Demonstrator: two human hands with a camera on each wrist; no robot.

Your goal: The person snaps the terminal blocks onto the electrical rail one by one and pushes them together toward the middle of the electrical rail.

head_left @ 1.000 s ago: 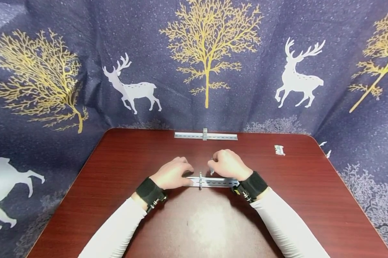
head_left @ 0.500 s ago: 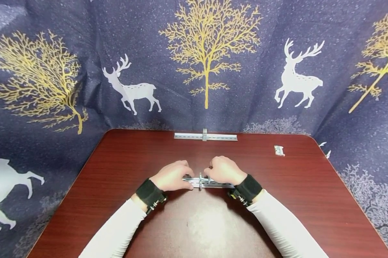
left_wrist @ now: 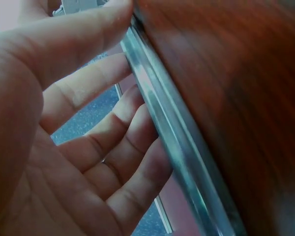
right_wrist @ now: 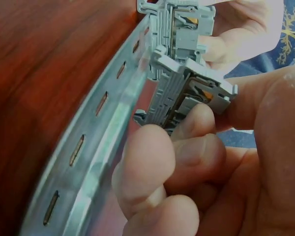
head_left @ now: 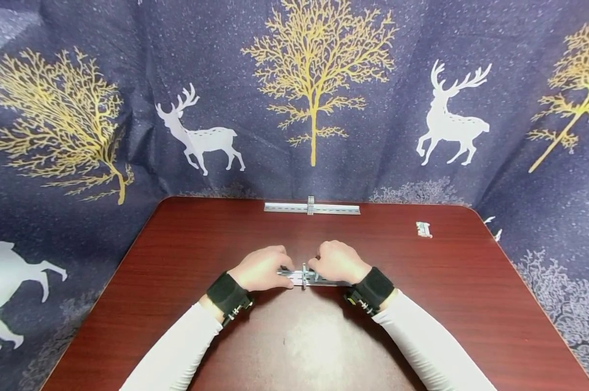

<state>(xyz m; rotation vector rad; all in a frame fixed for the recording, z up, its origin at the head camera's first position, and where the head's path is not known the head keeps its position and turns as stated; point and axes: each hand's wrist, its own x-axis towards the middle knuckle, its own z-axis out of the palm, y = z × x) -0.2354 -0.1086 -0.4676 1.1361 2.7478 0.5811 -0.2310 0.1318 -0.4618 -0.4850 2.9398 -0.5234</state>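
Note:
A slotted metal DIN rail lies crosswise in front of me. My left hand grips its left part, thumb on the near edge and fingertips along the far edge; the left wrist view shows the rail between them. One grey terminal block sits upright across the rail, just right of the left hand. My right hand pinches a second grey terminal block between thumb and fingers. That block is tilted over the rail, close beside the seated one. The right hand covers much of the rail's right part.
Another DIN rail, with a grey block across its middle, lies at the table's back edge. A small pale terminal block lies at the back right. Behind the table hangs a dark patterned cloth.
My right hand has moved left and nearer to me, bringing its terminal block from behind the rail to over it, beside the seated block. The left hand has stayed nearly in place.

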